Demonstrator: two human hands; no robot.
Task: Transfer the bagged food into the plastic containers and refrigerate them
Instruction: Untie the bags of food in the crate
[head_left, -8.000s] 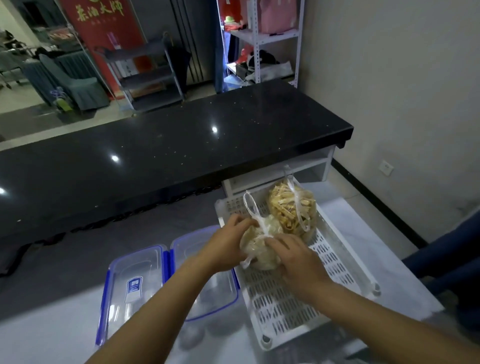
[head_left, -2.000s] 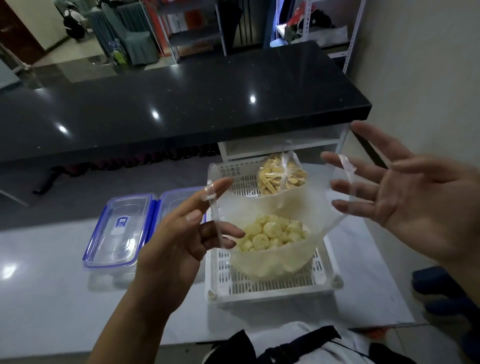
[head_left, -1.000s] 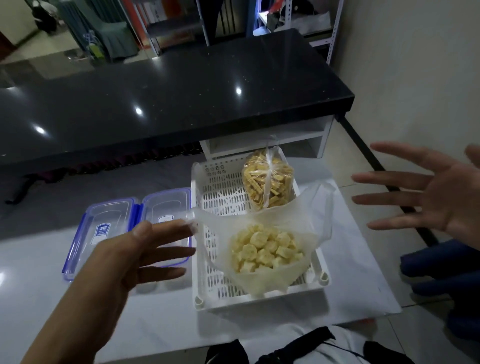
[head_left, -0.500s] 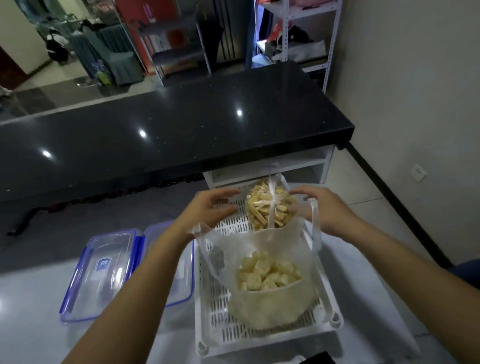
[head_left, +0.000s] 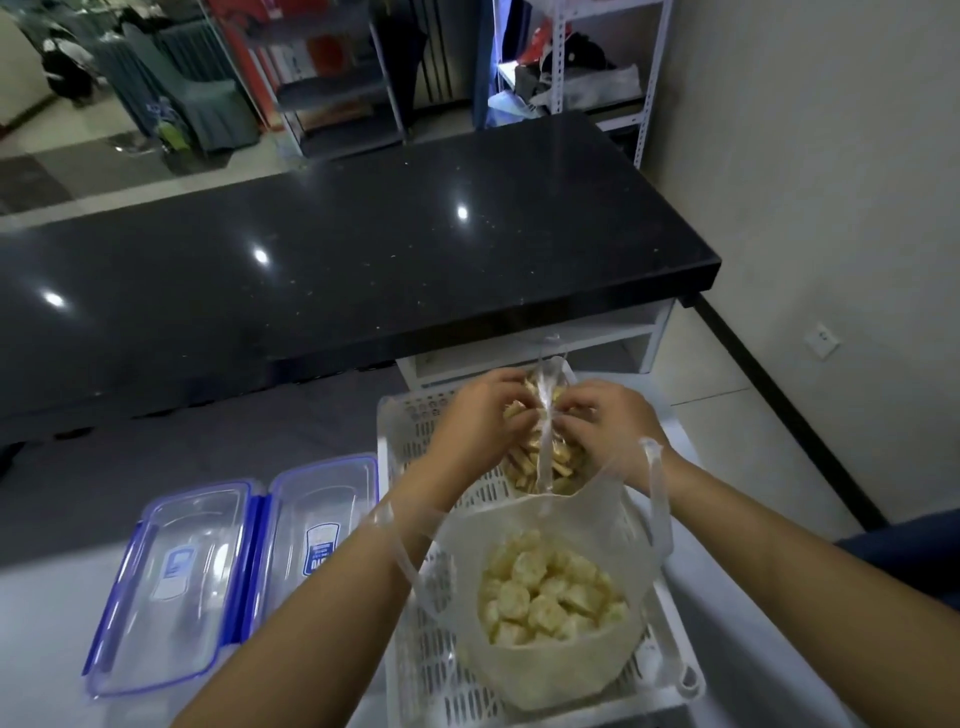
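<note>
A white slotted basket (head_left: 415, 654) stands on the pale table. In its near half sits an untied plastic bag (head_left: 550, 670) of pale round food pieces, its mouth gaping. Behind it stands a tied clear bag of yellow strips (head_left: 540, 467). My left hand (head_left: 478, 421) and my right hand (head_left: 608, 421) both pinch the knotted top of that strip bag, one on either side of its twisted handle. Left of the basket lie two clear plastic containers with blue rims (head_left: 171, 587), side by side, both without food.
A long black counter (head_left: 337, 260) runs across behind the table, with a white shelf unit (head_left: 623, 338) beneath its right end. A wall stands to the right. Metal racks and chairs fill the far room.
Both hands closed in from the sides of the strip bag onto its knot. Earlier they untied the round-piece bag and let it fall open in the basket.
</note>
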